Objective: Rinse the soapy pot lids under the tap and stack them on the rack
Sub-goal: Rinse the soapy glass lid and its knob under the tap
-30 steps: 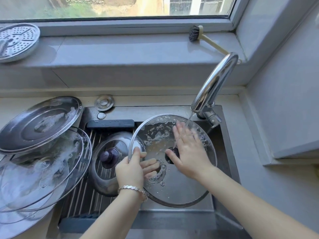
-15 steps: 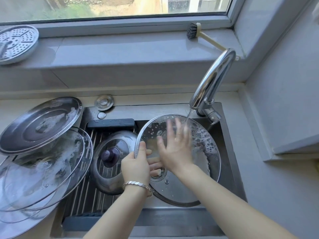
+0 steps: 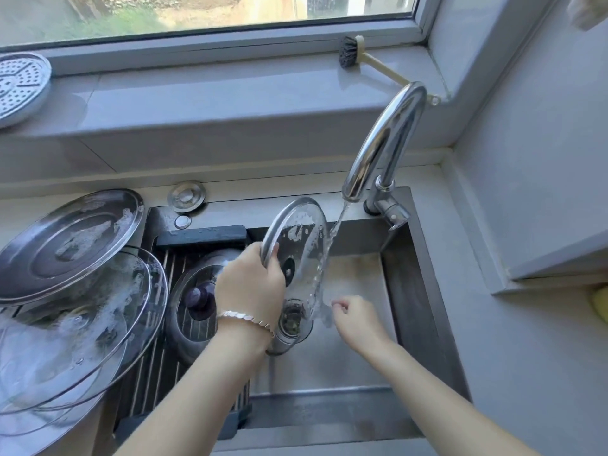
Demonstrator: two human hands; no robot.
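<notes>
- The steel sink (image 3: pixel 415 307) is set in a pale bench (image 3: pixel 500 357) under a window.
- At the left a soapy steel lid (image 3: pixel 70 238) lies tilted on a pile of foamy glass lids (image 3: pixel 82 327).
- A slatted rack (image 3: pixel 153 373) spans the left part of the sink. 1 rinsed lid (image 3: pixel 187 327) with a dark knob lies on it.
- The curved tap (image 3: pixel 385 139) is running, and its stream falls on the lid held below it.
- That glass lid (image 3: pixel 297 238) stands nearly on edge over the basin, with patches of foam on its upper half and water running down it.
- The left hand (image 3: pixel 250 284), with a bracelet (image 3: pixel 245 319) on the wrist, grips this lid, fingers curled round its left rim.
- The right hand (image 3: pixel 355 320) holds nothing. Its fingers are loosely curled, just beside the lid's lower edge.
- A holed metal plate (image 3: pixel 19 83) and a dish brush (image 3: pixel 348 52) lie on the window sill.
- A round metal plug (image 3: pixel 186 196) rests behind the sink.
</notes>
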